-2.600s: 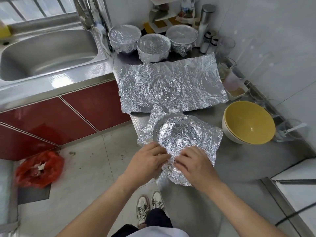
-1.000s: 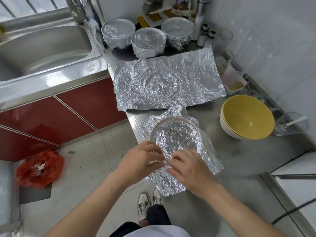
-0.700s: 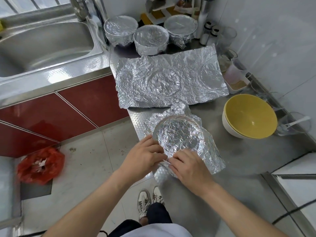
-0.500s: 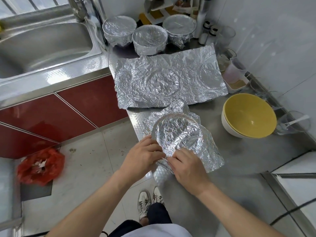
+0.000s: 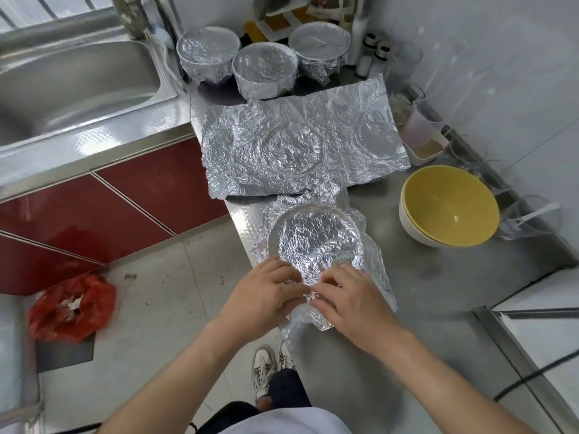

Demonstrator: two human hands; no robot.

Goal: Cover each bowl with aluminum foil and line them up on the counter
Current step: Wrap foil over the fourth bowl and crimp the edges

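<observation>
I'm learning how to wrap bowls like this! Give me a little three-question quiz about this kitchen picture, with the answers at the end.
1. How many foil-covered bowls stand at the back of the counter?
2. True or false: the yellow bowl is wrapped in foil.
3. The left hand and right hand are: A) pinching the foil on the nearest bowl; B) lifting the yellow bowl; C) washing in the sink.

Key: 1) three; 2) false; 3) A.
</observation>
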